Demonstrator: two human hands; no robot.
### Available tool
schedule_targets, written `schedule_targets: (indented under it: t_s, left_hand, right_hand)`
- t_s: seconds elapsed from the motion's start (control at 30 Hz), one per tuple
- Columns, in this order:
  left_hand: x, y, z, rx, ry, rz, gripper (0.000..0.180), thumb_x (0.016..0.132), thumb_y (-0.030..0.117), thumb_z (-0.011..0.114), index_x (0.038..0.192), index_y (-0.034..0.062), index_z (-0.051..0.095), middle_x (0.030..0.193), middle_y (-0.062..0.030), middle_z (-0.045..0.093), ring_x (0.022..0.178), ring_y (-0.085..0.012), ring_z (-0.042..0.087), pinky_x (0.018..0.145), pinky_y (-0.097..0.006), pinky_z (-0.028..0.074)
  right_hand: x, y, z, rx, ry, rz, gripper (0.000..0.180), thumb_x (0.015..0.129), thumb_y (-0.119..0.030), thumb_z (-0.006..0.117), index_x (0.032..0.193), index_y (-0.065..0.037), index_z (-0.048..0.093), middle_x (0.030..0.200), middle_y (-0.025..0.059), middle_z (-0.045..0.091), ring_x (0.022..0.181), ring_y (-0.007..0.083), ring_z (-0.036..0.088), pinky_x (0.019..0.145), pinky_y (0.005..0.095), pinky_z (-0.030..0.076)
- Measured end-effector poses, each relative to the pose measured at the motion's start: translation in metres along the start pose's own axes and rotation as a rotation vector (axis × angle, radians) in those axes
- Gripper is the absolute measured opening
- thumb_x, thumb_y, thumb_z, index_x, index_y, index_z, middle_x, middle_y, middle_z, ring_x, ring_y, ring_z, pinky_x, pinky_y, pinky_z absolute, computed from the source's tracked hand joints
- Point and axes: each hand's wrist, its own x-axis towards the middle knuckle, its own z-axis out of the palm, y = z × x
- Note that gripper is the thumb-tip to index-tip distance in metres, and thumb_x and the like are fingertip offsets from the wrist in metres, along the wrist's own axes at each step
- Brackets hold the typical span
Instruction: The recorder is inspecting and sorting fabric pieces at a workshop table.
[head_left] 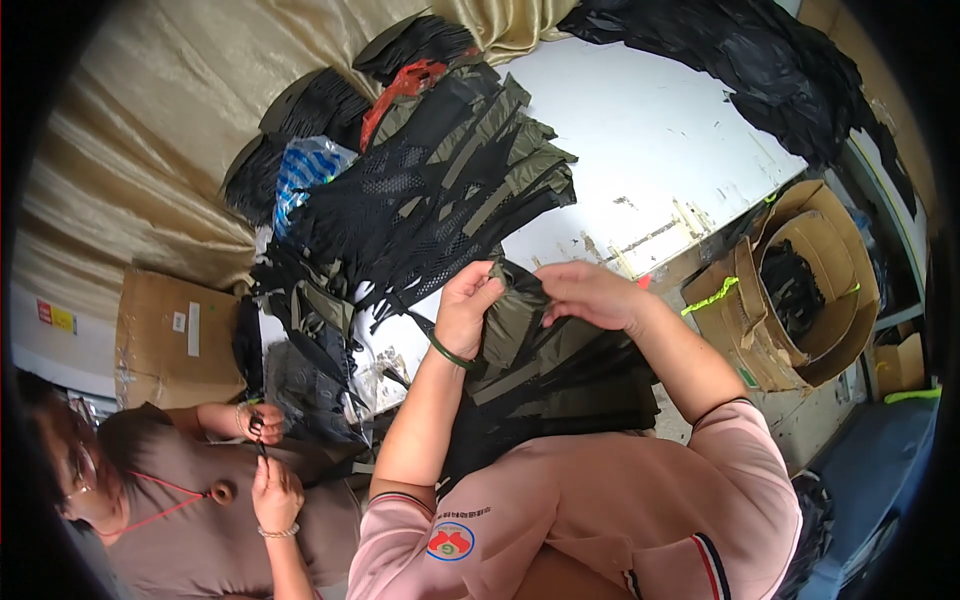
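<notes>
An olive and black fabric piece (515, 318) is stretched between my two hands, its lower part hanging over my lap. My left hand (466, 312) pinches the upper left edge between thumb and fingers; a dark green bangle circles that wrist. At the upper right edge, my right hand (588, 294) is closed on the same piece, some of its fingertips hidden behind the cloth. Just beyond my hands, a heap of black mesh and olive fabric pieces (440, 190) spreads over the white table (640, 130).
On the left, a co-worker's hands (270, 460) hold a small black item. A cardboard box (180, 335) stands beyond them. At right is an open carton (740, 325) with black material inside. Black sheeting (720, 50) covers the table's far right. Black stacks (315, 110) sit by the gold curtain (170, 120).
</notes>
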Motion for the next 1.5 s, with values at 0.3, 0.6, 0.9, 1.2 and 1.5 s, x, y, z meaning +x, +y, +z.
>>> schedule_targets:
  t_s: [0.3, 0.6, 0.9, 1.2, 1.5]
  left_hand:
    - [-0.010, 0.012, 0.005, 0.139, 0.026, 0.151, 0.020, 0.089, 0.003, 0.058, 0.109, -0.0007, 0.058, 0.097, -0.0032, 0.064, 0.086, -0.0085, 0.058, 0.078, -0.022, 0.046]
    - [-0.005, 0.021, 0.016, 0.352, 0.202, -0.103, 0.018, 0.091, 0.018, 0.063, 0.095, 0.0001, 0.067, 0.084, -0.0014, 0.067, 0.069, -0.0066, 0.058, 0.063, -0.022, 0.047]
    - [-0.004, 0.020, 0.007, 0.334, 0.251, -0.080, 0.034, 0.096, 0.032, 0.054, 0.094, 0.0003, 0.067, 0.084, -0.0022, 0.066, 0.074, -0.0088, 0.058, 0.069, -0.025, 0.047]
    - [-0.023, 0.017, -0.013, 0.454, -0.151, -0.011, 0.035, 0.093, 0.027, 0.059, 0.112, -0.0035, 0.059, 0.102, -0.0031, 0.065, 0.092, -0.0105, 0.056, 0.082, -0.024, 0.045]
    - [-0.083, 0.101, -0.063, 0.874, -0.034, -0.207, 0.017, 0.083, 0.011, 0.071, 0.077, 0.0014, 0.059, 0.064, 0.0045, 0.051, 0.063, -0.0028, 0.043, 0.055, -0.021, 0.036]
  right_hand:
    - [0.006, 0.009, 0.016, -0.400, 0.172, -0.263, 0.015, 0.091, -0.017, 0.060, 0.088, -0.005, 0.051, 0.073, 0.0044, 0.057, 0.060, 0.0143, 0.056, 0.057, 0.0307, 0.046]
    - [0.014, -0.008, 0.021, -0.747, 0.376, -0.587, 0.010, 0.089, -0.012, 0.060, 0.090, -0.004, 0.053, 0.065, -0.0033, 0.044, 0.059, 0.0044, 0.040, 0.055, 0.0227, 0.035]
    - [0.028, -0.035, -0.005, -0.565, 0.431, -0.642, 0.025, 0.088, -0.026, 0.065, 0.089, -0.003, 0.056, 0.069, 0.0022, 0.052, 0.063, 0.0115, 0.048, 0.060, 0.0278, 0.042]
    - [0.014, -0.066, 0.028, -0.690, 0.357, -0.609, 0.015, 0.090, -0.016, 0.060, 0.080, -0.006, 0.056, 0.071, -0.0060, 0.049, 0.064, 0.0034, 0.044, 0.057, 0.0189, 0.037]
    - [-0.060, -0.104, -0.035, -0.774, 0.669, -0.671, 0.014, 0.093, -0.020, 0.060, 0.089, -0.007, 0.062, 0.074, -0.0035, 0.060, 0.068, 0.0059, 0.055, 0.062, 0.0228, 0.045]
